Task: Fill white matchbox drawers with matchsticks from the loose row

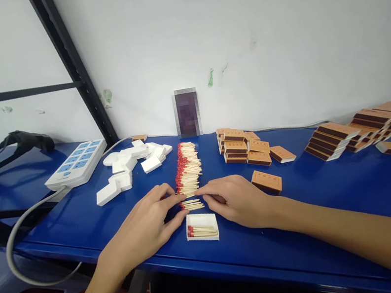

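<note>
Toward the front edge of the tabletop (235, 252), beyond the white tray (204, 238), your left hand (148, 223) and right hand (240, 200) grip nothing — fingers parted, tips touching the matches (189, 170) from both ends, seemingly to even them.

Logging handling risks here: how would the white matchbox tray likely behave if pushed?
The white matchbox tray likely slides rather than tips, sitting low and flat on the blue tabletop. Its thin walls may flex. The matches inside could shift, filling only part.
</note>
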